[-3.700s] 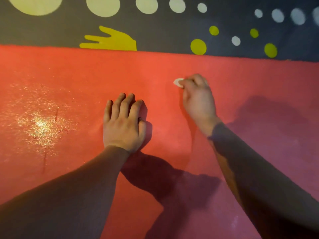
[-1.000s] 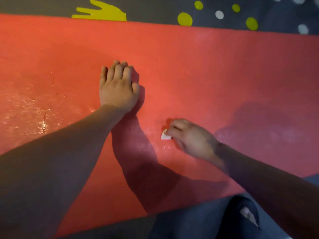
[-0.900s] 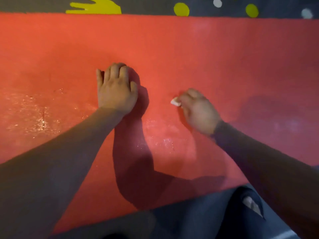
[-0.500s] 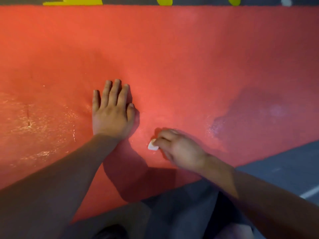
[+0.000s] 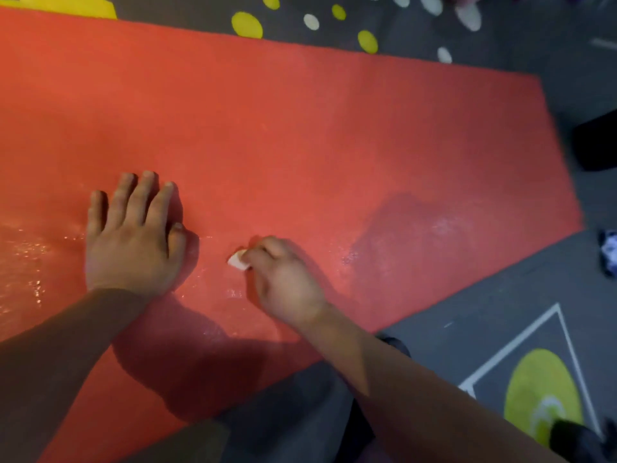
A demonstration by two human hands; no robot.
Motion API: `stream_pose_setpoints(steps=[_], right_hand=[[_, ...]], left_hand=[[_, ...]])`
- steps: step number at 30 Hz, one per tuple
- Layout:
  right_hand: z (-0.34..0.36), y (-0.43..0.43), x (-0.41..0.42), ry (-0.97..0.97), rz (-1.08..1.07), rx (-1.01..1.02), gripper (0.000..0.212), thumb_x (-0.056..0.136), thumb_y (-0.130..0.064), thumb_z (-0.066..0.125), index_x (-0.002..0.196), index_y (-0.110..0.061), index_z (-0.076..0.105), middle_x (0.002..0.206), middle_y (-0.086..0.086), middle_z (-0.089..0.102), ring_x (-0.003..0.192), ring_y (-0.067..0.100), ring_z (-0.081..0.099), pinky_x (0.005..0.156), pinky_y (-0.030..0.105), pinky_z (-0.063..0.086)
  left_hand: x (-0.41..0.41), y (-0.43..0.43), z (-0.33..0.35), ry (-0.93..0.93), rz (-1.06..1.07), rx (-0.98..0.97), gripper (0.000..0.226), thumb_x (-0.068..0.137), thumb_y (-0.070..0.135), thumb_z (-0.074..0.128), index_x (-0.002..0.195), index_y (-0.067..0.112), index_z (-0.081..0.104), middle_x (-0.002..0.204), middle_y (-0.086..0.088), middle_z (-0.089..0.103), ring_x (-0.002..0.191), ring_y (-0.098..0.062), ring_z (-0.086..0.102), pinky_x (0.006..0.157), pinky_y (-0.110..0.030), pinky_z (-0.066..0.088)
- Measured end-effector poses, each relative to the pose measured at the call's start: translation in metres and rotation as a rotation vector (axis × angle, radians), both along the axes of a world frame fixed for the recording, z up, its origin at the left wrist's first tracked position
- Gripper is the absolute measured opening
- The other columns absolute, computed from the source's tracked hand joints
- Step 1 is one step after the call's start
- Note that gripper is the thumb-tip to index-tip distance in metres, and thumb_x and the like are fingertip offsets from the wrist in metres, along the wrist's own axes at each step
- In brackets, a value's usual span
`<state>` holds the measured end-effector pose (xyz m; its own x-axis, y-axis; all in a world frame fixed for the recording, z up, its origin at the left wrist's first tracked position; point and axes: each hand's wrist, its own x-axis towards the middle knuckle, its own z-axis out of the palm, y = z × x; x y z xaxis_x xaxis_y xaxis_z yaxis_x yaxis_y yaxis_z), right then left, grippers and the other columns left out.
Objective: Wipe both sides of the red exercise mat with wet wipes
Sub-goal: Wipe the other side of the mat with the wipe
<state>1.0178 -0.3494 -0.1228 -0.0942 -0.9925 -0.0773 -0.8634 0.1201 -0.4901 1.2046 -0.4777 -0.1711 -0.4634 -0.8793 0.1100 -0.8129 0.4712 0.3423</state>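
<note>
The red exercise mat (image 5: 300,128) lies flat on the floor and fills most of the view, its right end visible. My left hand (image 5: 132,235) rests flat on it, fingers straight, left of centre. Just to its right my right hand (image 5: 283,279) has its fingers curled round a small folded white wet wipe (image 5: 237,260) and presses it on the mat near the front edge. Only a corner of the wipe shows. Wet sheen glistens on the mat at the far left and around the wipe.
Dark grey floor (image 5: 500,312) with yellow and white dots surrounds the mat. A yellow circle (image 5: 541,396) inside white lines lies at lower right. A dark object (image 5: 597,142) and a small bluish-white thing (image 5: 609,252) sit past the mat's right end. My knee (image 5: 300,412) is below.
The view has swung right, showing the mat's right end. My right hand with the wipe has rubbed back and forth along the mat; my left hand stays pressed flat.
</note>
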Motion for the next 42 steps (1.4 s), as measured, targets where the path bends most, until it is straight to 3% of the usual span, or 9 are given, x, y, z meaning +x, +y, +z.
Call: stream_pose_setpoints(steps=[4,11,16,19,24,30,33,38,42], right_hand=[[0.000,-0.015,-0.032,0.144,-0.410,-0.058,0.037,0.073,0.008,0.057,0.100,-0.011,0.073,0.095,0.009,0.064,0.089,0.029,0.059,0.081,0.025,0.041],[0.002,0.022,0.019,0.033,0.101,0.051,0.029,0.087,-0.007,0.059,0.113,-0.015,0.067,0.111,0.008,0.060,0.096,0.030,0.056,0.083,0.038,0.053],[-0.002,0.003,-0.021,0.126,-0.471,-0.073,0.034,0.076,0.007,0.058,0.100,-0.012,0.072,0.098,0.007,0.062,0.090,0.019,0.052,0.082,0.027,0.046],[-0.008,0.013,0.010,0.100,-0.379,-0.039,0.031,0.082,0.001,0.059,0.107,-0.012,0.072,0.099,0.007,0.064,0.092,0.023,0.057,0.082,0.028,0.046],[0.004,0.040,0.039,-0.024,0.088,0.044,0.031,0.091,-0.011,0.051,0.119,-0.013,0.065,0.107,0.008,0.059,0.095,0.026,0.055,0.080,0.033,0.049],[-0.001,0.026,-0.016,0.061,-0.543,-0.062,0.036,0.085,0.003,0.058,0.116,-0.013,0.069,0.106,0.006,0.060,0.090,0.018,0.058,0.080,0.023,0.049],[-0.012,0.031,0.023,0.055,-0.468,-0.096,0.031,0.085,0.002,0.063,0.112,-0.011,0.071,0.101,0.007,0.063,0.090,0.018,0.057,0.080,0.026,0.049],[-0.008,0.046,0.064,-0.067,0.007,0.023,0.028,0.096,-0.015,0.055,0.122,-0.017,0.064,0.107,0.005,0.059,0.095,0.025,0.059,0.081,0.035,0.054],[0.002,0.035,0.009,0.053,-0.308,-0.112,0.028,0.088,-0.009,0.054,0.110,-0.012,0.071,0.104,0.007,0.062,0.092,0.018,0.056,0.083,0.026,0.049]], left_hand=[[-0.005,-0.001,0.001,0.019,0.009,0.006,0.066,0.091,0.038,0.039,0.152,0.013,0.044,0.164,-0.012,0.033,0.155,-0.031,0.021,0.125,-0.057,0.010],[-0.004,-0.002,0.001,0.015,-0.004,-0.008,0.066,0.090,0.037,0.042,0.152,0.012,0.045,0.163,-0.012,0.035,0.154,-0.032,0.022,0.124,-0.057,0.011],[-0.003,-0.002,0.003,-0.001,-0.011,0.009,0.066,0.092,0.037,0.039,0.153,0.013,0.042,0.163,-0.012,0.034,0.155,-0.031,0.020,0.125,-0.056,0.010],[-0.002,-0.002,0.002,-0.020,-0.018,0.009,0.066,0.093,0.037,0.038,0.154,0.013,0.041,0.164,-0.012,0.033,0.155,-0.031,0.020,0.125,-0.056,0.010],[-0.001,-0.002,0.002,-0.025,-0.019,0.011,0.066,0.092,0.037,0.038,0.154,0.013,0.042,0.164,-0.011,0.033,0.155,-0.031,0.020,0.125,-0.056,0.010],[-0.001,-0.002,0.003,-0.025,-0.013,0.016,0.065,0.093,0.037,0.038,0.154,0.013,0.042,0.164,-0.011,0.034,0.155,-0.031,0.021,0.125,-0.056,0.011],[-0.001,-0.003,0.003,-0.021,-0.012,0.012,0.065,0.093,0.036,0.040,0.154,0.013,0.043,0.163,-0.011,0.035,0.154,-0.031,0.022,0.125,-0.056,0.011],[0.000,-0.004,0.001,-0.017,-0.022,-0.003,0.065,0.093,0.035,0.041,0.153,0.013,0.043,0.163,-0.012,0.036,0.154,-0.032,0.023,0.124,-0.057,0.012],[0.001,-0.004,0.001,-0.024,-0.024,0.012,0.065,0.094,0.036,0.039,0.154,0.013,0.042,0.164,-0.011,0.034,0.155,-0.031,0.021,0.125,-0.057,0.012]])
